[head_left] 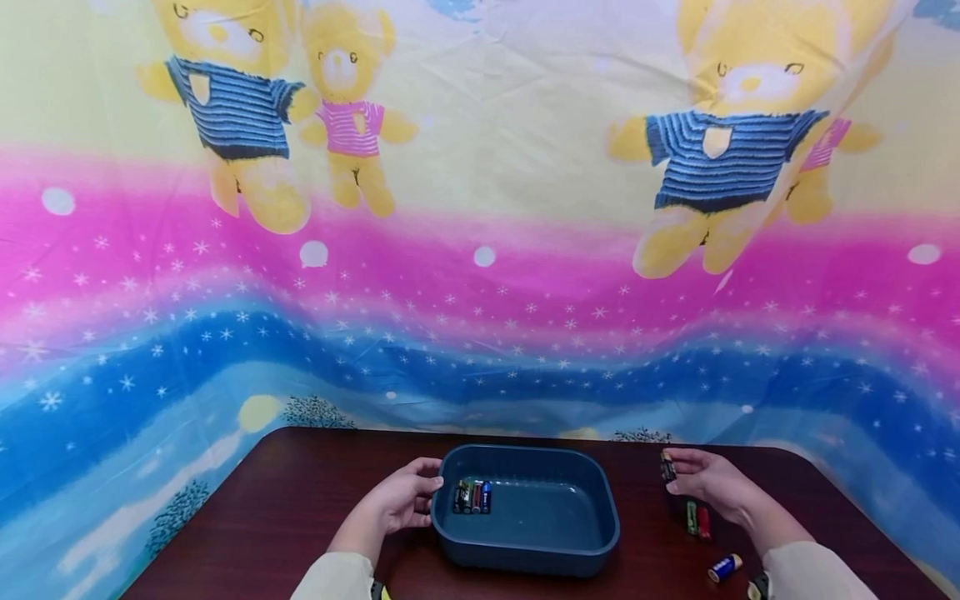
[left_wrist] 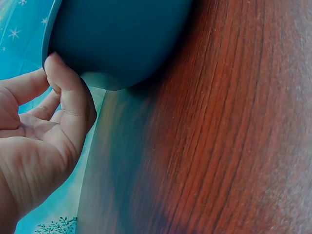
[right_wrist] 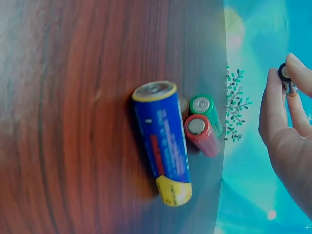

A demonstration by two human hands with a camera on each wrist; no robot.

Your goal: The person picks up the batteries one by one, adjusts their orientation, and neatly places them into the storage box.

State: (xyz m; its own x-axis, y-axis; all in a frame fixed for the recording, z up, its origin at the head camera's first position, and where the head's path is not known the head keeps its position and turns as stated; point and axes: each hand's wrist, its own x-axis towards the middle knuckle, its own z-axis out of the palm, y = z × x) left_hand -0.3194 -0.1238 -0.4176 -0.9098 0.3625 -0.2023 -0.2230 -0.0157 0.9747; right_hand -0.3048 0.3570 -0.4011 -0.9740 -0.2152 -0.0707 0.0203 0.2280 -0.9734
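Observation:
My left hand point(head_left: 405, 493) grips the left rim of a dark blue-grey plastic basin point(head_left: 525, 560), its thumb at the rim. The left wrist view shows the fingers point(left_wrist: 68, 92) bent against the basin wall point(left_wrist: 122, 39). Inside, at the left end, several small batteries point(head_left: 472, 497) lie side by side. My right hand point(head_left: 708, 483), raised to the right of the basin, pinches a black battery point(head_left: 667, 468) between thumb and fingers. Below that hand are a green battery point(head_left: 692, 518) and a red battery point(head_left: 703, 523), close together.
A larger blue battery point(head_left: 724, 568) with a yellow end lies nearer the front right. Everything is on a dark reddish wooden table point(head_left: 300, 508). Behind it hangs a printed cloth point(head_left: 480, 333) with bears and snowflakes.

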